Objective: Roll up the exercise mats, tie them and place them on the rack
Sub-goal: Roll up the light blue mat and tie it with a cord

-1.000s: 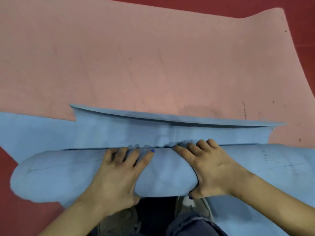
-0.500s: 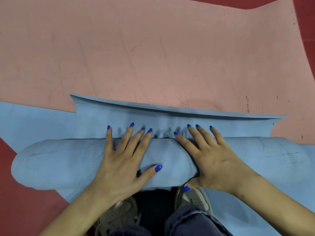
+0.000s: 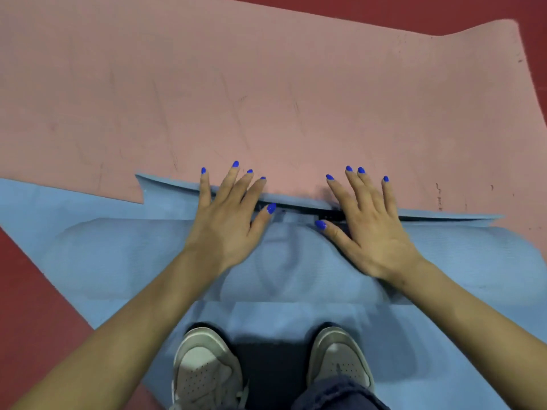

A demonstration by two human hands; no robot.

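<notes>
My fingers [image 3: 233,179] lie straight, both hands pressing the rolled blue mat [image 3: 124,255]. Left hand [image 3: 228,220] and right hand [image 3: 370,229] reach its free edge by the pink mat [image 3: 266,84].

2 flat hands [image 3: 228,220] on blue roll [image 3: 296,261]

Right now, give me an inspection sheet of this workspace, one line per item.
Surface: red floor, partly covered by mats.
Job's things: blue mat roll nearly rolled up, its free end lying on the flat pink mat; no tie or rack in view.
Clutter: nothing seen.
Grippers: left hand and right hand flat, fingers straight, pressing the roll.
Cables: nothing seen.
Surroundings: the person's two sneakers, standing on another blue mat.
</notes>
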